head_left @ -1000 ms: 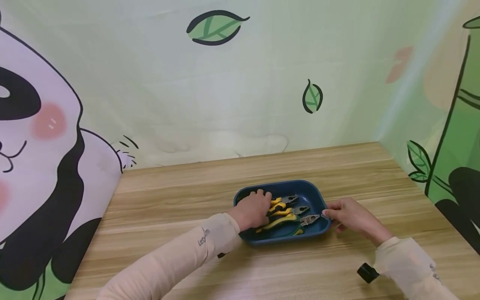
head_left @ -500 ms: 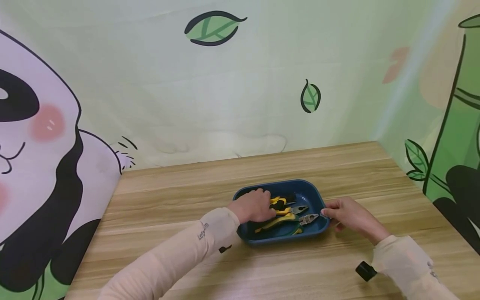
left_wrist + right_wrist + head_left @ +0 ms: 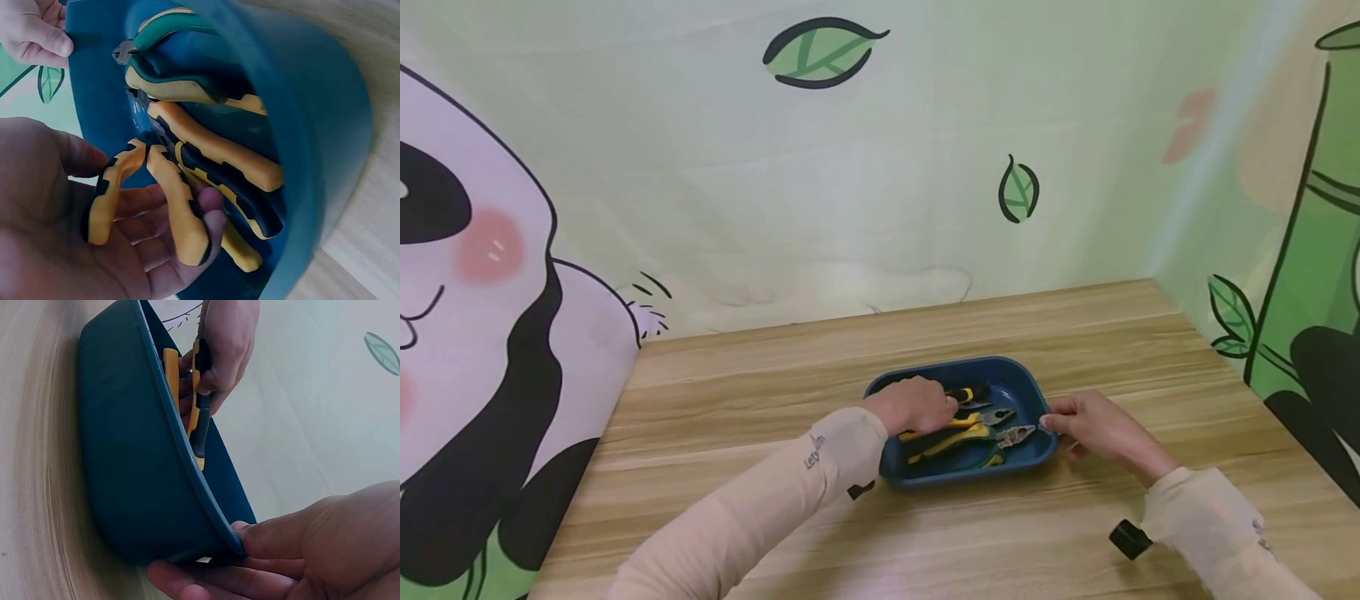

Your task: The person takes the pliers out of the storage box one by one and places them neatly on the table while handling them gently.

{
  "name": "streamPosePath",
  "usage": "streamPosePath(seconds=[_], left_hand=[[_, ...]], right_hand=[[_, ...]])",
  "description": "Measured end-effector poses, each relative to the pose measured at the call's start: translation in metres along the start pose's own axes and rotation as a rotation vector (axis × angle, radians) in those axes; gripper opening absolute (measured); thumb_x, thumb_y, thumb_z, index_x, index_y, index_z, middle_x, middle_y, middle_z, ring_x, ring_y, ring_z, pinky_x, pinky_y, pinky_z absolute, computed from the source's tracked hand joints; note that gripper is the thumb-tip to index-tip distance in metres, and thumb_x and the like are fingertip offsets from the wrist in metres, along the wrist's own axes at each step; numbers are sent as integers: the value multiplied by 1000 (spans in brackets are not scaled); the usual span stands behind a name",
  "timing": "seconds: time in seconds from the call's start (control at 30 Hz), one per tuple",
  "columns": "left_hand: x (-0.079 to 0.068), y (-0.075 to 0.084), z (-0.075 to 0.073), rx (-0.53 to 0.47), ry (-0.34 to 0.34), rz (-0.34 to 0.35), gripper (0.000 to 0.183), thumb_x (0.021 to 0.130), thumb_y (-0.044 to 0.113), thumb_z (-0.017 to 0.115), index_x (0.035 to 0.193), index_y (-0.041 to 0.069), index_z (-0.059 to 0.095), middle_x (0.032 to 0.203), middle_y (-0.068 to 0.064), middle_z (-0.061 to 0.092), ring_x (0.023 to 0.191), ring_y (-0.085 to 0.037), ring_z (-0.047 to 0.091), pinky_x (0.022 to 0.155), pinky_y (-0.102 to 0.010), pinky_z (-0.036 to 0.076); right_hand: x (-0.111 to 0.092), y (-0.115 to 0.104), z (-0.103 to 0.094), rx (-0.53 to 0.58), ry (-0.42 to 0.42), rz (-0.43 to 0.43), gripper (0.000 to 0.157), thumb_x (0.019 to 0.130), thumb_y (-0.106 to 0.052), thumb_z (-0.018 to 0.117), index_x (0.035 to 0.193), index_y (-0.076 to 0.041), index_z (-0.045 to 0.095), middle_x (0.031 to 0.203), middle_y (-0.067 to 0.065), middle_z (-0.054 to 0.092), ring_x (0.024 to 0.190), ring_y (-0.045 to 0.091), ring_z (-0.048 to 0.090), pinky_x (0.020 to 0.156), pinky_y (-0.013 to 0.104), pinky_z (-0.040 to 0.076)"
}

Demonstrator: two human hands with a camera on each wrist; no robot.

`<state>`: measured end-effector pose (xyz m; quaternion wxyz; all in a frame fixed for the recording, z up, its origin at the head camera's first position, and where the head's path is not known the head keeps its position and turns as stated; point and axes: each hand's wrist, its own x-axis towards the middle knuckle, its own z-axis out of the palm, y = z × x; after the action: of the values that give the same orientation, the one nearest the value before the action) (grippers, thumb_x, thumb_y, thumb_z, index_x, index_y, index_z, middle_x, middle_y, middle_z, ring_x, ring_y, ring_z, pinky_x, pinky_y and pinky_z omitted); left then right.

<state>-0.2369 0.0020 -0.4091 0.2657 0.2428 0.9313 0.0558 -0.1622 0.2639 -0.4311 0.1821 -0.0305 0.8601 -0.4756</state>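
In the head view my left hand (image 3: 917, 406) is over the left part of a blue tray (image 3: 1018, 387). Seen from the left wrist, its fingers curl round the yellow-and-black handles of a pair of pliers (image 3: 178, 219); the head of these pliers is hidden. Beside them lie other yellow-and-black pliers (image 3: 215, 147) and a pair with green-and-yellow handles (image 3: 169, 87). My right hand (image 3: 1097, 425) pinches the tray's right end, thumb (image 3: 275, 534) at the rim and fingers under the outside.
The tray stands on a wood-grain table (image 3: 760, 375). Behind it hangs a pale green backdrop (image 3: 880, 192) with leaves and a large panda (image 3: 482, 333). A black wrist device (image 3: 1130, 539) is near the right sleeve.
My left hand has shifted slightly right, its fingers going from spread over the tools to curled round one pair of pliers, which has turned. The right hand stays at the tray's end.
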Motion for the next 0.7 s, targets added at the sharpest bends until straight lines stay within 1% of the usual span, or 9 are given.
streamPosePath(seconds=[0.13,0.23,0.27,0.37,0.47,0.53,0.57,0.63,0.7], left_hand=[[3,0,-1,-36,2,-44,48,113,40,37,93,12,72,74,-2,48,66,-19,51,73,-32,44],[8,-1,-2,-63,-4,-49,52,113,41,34,87,12,69,71,-2,48,64,-18,52,77,-33,46],[8,-1,-3,-82,-6,-58,54,113,42,34,82,12,67,69,-2,49,62,-18,52,77,-33,46],[7,0,-6,-130,-22,-78,58,113,45,34,74,12,61,63,-2,50,58,-18,53,79,-35,48],[7,2,-9,-165,-36,-94,60,112,46,35,73,9,60,61,-3,52,58,-20,54,85,-38,49],[9,1,-10,-172,-49,-95,61,112,46,34,77,7,64,61,-3,53,58,-20,55,89,-38,50],[19,-4,-7,-178,-56,-84,64,111,52,32,78,9,66,60,-1,51,56,-18,54,88,-37,50],[21,-5,-9,-213,-74,-84,61,111,51,33,88,7,70,62,-1,51,56,-18,57,86,-36,52],[21,-5,-11,-269,-90,-86,57,112,48,35,102,5,71,66,-2,52,57,-18,59,81,-35,55]], right_hand=[[0,0,0,0,0,-2,27,106,-7,55,120,14,67,92,14,75,83,25,72,63,35,57],[-1,0,0,-1,-3,-7,27,106,-6,55,119,14,67,91,14,75,82,24,72,63,35,57],[-1,0,0,-4,-5,-9,26,106,-6,55,119,14,68,91,14,75,82,24,72,63,35,57],[-1,-1,0,-17,-1,-3,25,106,-6,56,117,12,69,90,13,75,81,24,71,63,35,56],[0,-1,0,-35,-1,-3,24,106,-7,56,115,10,70,89,12,75,81,24,71,64,36,56],[0,-1,-1,-41,1,-2,23,106,-7,56,113,9,70,88,11,75,80,24,71,64,37,56],[0,-1,-1,-41,1,0,23,106,-8,56,112,9,71,88,11,75,80,23,71,64,37,56],[0,-1,-1,-43,2,0,22,106,-8,56,109,8,71,87,11,75,80,24,70,64,37,56],[0,-1,-1,-35,5,3,21,106,-7,56,108,8,71,87,11,74,80,25,70,64,37,56]])
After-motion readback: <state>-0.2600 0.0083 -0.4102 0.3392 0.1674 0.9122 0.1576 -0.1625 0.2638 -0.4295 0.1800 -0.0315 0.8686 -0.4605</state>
